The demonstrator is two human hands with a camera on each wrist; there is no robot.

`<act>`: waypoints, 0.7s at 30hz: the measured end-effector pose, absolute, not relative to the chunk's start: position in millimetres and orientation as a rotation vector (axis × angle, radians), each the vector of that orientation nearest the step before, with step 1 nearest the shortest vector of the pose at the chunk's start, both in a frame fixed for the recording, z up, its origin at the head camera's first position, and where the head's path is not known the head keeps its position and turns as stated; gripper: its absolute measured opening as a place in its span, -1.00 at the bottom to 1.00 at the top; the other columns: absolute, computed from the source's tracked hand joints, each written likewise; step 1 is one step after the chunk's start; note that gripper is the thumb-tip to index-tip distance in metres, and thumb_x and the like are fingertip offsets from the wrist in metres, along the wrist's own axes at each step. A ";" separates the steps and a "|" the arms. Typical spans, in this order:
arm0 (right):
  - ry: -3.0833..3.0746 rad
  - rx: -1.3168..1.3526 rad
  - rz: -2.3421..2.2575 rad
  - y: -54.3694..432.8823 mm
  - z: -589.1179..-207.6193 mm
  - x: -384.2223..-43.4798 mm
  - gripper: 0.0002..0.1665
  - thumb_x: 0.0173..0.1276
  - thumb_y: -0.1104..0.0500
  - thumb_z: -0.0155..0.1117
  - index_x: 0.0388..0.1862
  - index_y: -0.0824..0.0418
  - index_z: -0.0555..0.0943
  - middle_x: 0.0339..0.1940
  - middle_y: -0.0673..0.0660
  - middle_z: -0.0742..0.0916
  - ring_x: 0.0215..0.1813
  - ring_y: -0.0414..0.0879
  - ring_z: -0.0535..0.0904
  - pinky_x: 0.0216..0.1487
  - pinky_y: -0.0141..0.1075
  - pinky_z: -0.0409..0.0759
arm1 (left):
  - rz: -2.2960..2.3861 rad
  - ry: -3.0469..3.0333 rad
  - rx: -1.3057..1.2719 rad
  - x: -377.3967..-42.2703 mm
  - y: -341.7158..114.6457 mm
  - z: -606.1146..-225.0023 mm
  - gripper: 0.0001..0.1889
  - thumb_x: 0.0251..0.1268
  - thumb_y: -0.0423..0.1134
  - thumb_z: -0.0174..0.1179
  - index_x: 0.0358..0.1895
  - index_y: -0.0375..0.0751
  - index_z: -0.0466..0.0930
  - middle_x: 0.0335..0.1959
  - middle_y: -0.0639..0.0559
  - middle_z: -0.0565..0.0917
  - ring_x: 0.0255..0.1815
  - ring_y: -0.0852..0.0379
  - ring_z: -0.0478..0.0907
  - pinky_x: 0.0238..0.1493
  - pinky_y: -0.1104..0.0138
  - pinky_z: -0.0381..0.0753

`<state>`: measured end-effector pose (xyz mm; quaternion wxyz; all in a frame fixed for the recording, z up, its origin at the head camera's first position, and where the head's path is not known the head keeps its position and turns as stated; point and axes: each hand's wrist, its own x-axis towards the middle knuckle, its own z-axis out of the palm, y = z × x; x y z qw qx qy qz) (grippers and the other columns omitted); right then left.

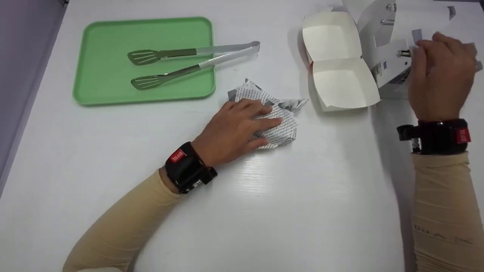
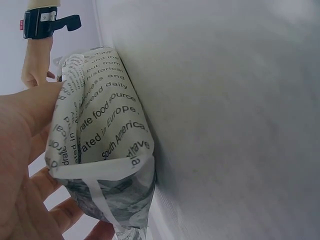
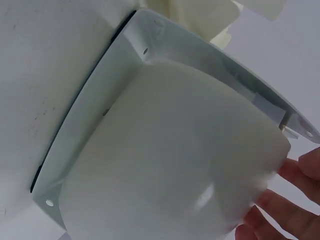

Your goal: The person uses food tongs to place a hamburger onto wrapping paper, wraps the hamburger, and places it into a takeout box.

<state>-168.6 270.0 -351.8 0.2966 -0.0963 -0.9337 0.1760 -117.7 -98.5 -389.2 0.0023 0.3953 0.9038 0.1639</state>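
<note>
My left hand (image 1: 236, 130) rests on top of a folded packet of newspaper-print paper (image 1: 285, 119), fingers spread over it. In the left wrist view the packet's printed side (image 2: 115, 115) faces up close, and its folded end shows a grey picture. My right hand (image 1: 440, 75) is at a white dispenser (image 1: 393, 64) with metal pins, its fingers bent near a small grey tab (image 1: 416, 36). From the right wrist, its fingers (image 3: 285, 207) touch the edge of a curved white sheet (image 3: 175, 145) set in a white frame. Whether they pinch anything is hidden.
An open white burger box (image 1: 344, 81) stands between the packet and the dispenser. At the back left lies a green tray (image 1: 102, 68), with metal tongs (image 1: 227, 49) lying across its right edge. All of these are on the white table (image 1: 264, 211).
</note>
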 end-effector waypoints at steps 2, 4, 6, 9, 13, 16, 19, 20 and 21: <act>-2.500 -0.267 0.472 270.1 -352.4 -169.1 -0.49 0.63 -0.02 -0.02 0.06 0.35 0.69 0.19 0.29 0.72 0.35 0.15 0.51 0.42 -0.07 0.31 | 0.527 2.834 1.240 -117.6 -98.5 -389.5 -0.51 0.44 0.05 0.22 0.41 0.23 0.50 0.40 0.02 0.52 0.45 0.00 0.38 0.38 -0.02 0.39; -2.515 -0.295 0.459 269.6 -351.3 -168.6 -0.50 0.63 -0.02 -0.02 0.05 0.36 0.69 0.15 0.29 0.74 0.32 0.15 0.52 0.42 -0.06 0.30 | 0.536 2.833 1.239 -117.4 -98.4 -389.6 -0.51 0.44 0.04 0.22 0.40 0.23 0.50 0.40 0.02 0.52 0.45 0.00 0.38 0.38 -0.02 0.38; -2.531 -0.328 0.445 268.8 -349.4 -167.2 -0.53 0.62 0.01 0.01 0.05 0.36 0.69 0.15 0.28 0.73 0.30 0.14 0.50 0.40 -0.05 0.32 | 0.537 2.834 1.242 -117.4 -98.3 -389.8 -0.50 0.43 0.04 0.22 0.41 0.23 0.50 0.40 0.02 0.53 0.45 0.00 0.38 0.38 -0.02 0.39; -2.565 -0.354 0.412 267.6 -346.0 -165.3 -0.59 0.61 0.06 0.03 0.08 0.33 0.68 0.21 0.27 0.71 0.32 0.13 0.47 0.38 -0.01 0.39 | 0.541 2.832 1.243 -117.4 -98.1 -389.2 -0.50 0.43 0.04 0.22 0.40 0.23 0.50 0.40 0.02 0.53 0.44 0.00 0.38 0.37 -0.03 0.39; -2.628 -0.364 0.391 268.1 -344.3 -164.0 -0.60 0.63 0.11 -0.03 0.26 0.19 0.62 0.34 0.25 0.62 0.42 0.12 0.38 0.41 0.06 0.42 | 0.541 2.830 1.243 -117.3 -97.8 -388.7 -0.50 0.43 0.04 0.23 0.41 0.22 0.50 0.40 0.02 0.52 0.44 0.00 0.38 0.37 -0.03 0.39; -2.668 -0.366 0.396 271.7 -346.2 -164.8 -0.55 0.66 0.07 -0.11 0.37 0.13 0.54 0.44 0.24 0.53 0.49 0.11 0.29 0.43 0.08 0.41 | 0.542 2.832 1.239 -117.1 -97.8 -388.8 -0.50 0.42 0.05 0.23 0.40 0.22 0.50 0.40 0.03 0.52 0.44 0.00 0.38 0.38 -0.03 0.39; -2.683 -0.339 0.412 277.3 -349.9 -167.2 -0.51 0.67 0.04 -0.17 0.36 0.19 0.54 0.48 0.25 0.49 0.50 0.14 0.26 0.45 0.09 0.38 | 0.541 2.834 1.238 -116.9 -98.0 -389.1 -0.51 0.43 0.04 0.23 0.40 0.22 0.51 0.40 0.03 0.52 0.45 0.00 0.38 0.38 -0.03 0.39; -2.684 -0.325 0.428 279.0 -351.1 -168.1 -0.50 0.67 0.04 -0.17 0.35 0.23 0.54 0.47 0.25 0.50 0.49 0.15 0.27 0.45 0.09 0.37 | 0.541 2.834 1.239 -116.9 -98.2 -389.2 -0.51 0.43 0.04 0.23 0.40 0.22 0.51 0.40 0.03 0.53 0.45 0.00 0.38 0.38 -0.03 0.39; -2.683 -0.307 0.446 280.5 -352.4 -169.1 -0.49 0.67 0.04 -0.18 0.34 0.26 0.54 0.46 0.26 0.51 0.46 0.17 0.29 0.45 0.08 0.35 | 0.539 2.834 1.240 -116.9 -98.3 -389.3 -0.51 0.43 0.04 0.23 0.40 0.22 0.51 0.40 0.03 0.52 0.45 0.00 0.38 0.38 -0.03 0.39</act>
